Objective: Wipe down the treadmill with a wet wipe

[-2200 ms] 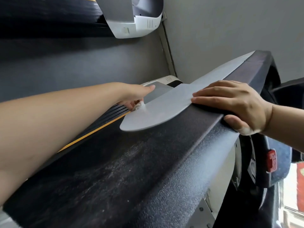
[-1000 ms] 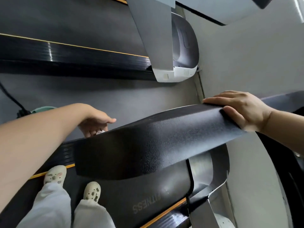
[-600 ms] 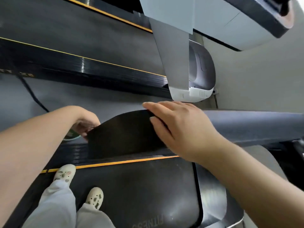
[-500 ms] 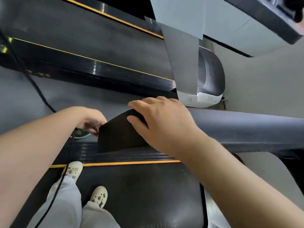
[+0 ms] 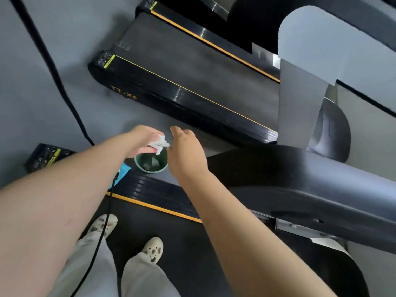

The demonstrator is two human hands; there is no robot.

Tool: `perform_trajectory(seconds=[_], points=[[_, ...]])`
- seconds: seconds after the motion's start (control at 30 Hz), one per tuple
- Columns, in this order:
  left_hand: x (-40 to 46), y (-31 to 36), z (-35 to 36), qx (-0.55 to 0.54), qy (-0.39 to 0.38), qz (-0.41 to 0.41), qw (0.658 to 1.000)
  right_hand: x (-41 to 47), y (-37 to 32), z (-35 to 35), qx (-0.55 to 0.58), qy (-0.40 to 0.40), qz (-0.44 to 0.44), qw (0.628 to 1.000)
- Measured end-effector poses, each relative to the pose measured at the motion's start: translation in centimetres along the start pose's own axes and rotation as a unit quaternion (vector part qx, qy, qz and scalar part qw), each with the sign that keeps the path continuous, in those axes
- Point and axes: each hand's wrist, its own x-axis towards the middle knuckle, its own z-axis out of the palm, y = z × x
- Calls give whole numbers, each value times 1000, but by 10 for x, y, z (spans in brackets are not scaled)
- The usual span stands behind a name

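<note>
Head view
Left arm: it reached from the lower left up toward the middle of the frame, forearm bare.
Left hand [image 5: 144, 139]: palm turned down, the fingers pinched a crumpled white wipe [image 5: 159, 143], which stuck out to the right of the hand.
Wipe: held in the air directly above the bin [image 5: 150, 161], not touching its rim.
Right arm: it stretched from the lower right diagonally up to the centre, crossing over the belt's orange stripe [image 5: 157, 207].
Right hand [image 5: 186, 151]: fingers extended and relaxed, holding nothing, its back toward the camera; the fingertips lay just beside the wipe, and whether they touched it could not be told.
Bin: a small round green container on the grey floor [image 5: 27, 99], between the two treadmills; pale scraps lay inside.
Treadmill [image 5: 300, 181]: the person stood on its dark belt; its black handrail ran from the centre out to the right edge, just right of the right hand.
Feet: two pale clogs [image 5: 153, 249] with dark spots, below light trousers [image 5: 137, 277], on the belt.
Second treadmill [image 5: 192, 86]: parallel and farther off, black with yellow edging, marked TT-X6 on its side.
Cable [image 5: 53, 67]: a black cord crossed the floor at upper left.
Blue item [image 5: 122, 171]: a small patch just left of the bin, partly hidden by the left arm.
</note>
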Motion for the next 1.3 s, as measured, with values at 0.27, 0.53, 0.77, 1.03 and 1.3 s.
perform_trajectory(seconds=[0.27, 0.53, 0.77, 1.03, 1.3], points=[[38, -30, -54, -6, 9, -18, 1000, 67, -6, 73, 143, -9, 103, 984], [78, -38, -76, 13, 12, 20, 1000, 114, -15, 92, 193, -34, 168, 966], [124, -25, -65, 106, 18, 39, 993, 148, -4, 99, 230, -27, 222, 947], [156, -17, -61, 170, -83, 33, 981, 173, 14, 101, 207, -57, 239, 947], [159, 15, -44, 50, -80, 55, 994, 166, 18, 81, 171, -42, 256, 951]])
